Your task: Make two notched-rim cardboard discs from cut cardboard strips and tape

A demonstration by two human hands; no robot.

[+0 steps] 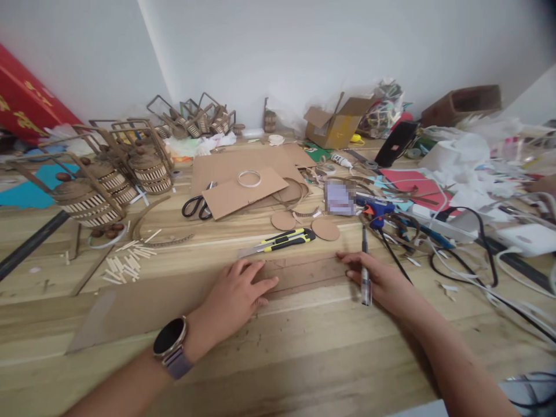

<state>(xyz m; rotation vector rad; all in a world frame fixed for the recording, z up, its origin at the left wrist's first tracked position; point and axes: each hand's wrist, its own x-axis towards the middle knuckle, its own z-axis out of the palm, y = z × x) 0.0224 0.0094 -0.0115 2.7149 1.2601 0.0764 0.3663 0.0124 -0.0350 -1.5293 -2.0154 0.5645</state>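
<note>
A long strip of brown cardboard (pixel 152 295) lies across the front of the wooden table, with lines drawn along its right part. My left hand (pixel 243 284) rests on it, fingers spread flat and holding nothing. At the strip's right end, my right hand (pixel 376 278) has a pen (pixel 365 272) between its fingers, and its fingertips touch the cardboard edge. Just behind the strip is a yellow and black utility knife (pixel 286 240) with its blade out. Two cardboard discs (pixel 325 229) lie by the knife's handle.
Scissors (pixel 198 205) and cardboard sheets (pixel 243 197) lie further back, a ring (pixel 249 178) on top. Lidded baskets (pixel 87 197) and small sticks (pixel 128 260) occupy the left. At right are a blue glue gun (pixel 380 211), tangled cables (pixel 473 278) and paper scraps.
</note>
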